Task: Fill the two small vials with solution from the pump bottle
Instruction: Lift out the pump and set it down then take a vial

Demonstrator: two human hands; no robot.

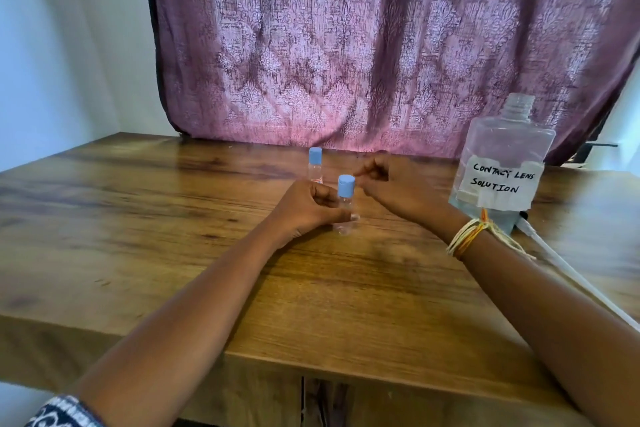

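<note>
A: Where was the near vial (345,208), and what had hold of it?

B: It stood upright on the surface (173,218), blue cap on. The left hand (304,210) curled round its lower body. The right hand (388,184) hovered just beside the cap, fingers loosely curled, holding nothing.

A: Handling?

B: Likely light, smooth and easily tipped; hold the body, twist the cap.

A: Contents?

B: The near vial looked empty. The far vial (315,166) was capped, contents unclear. The pump bottle (502,163) stood open-necked, partly filled.
</note>
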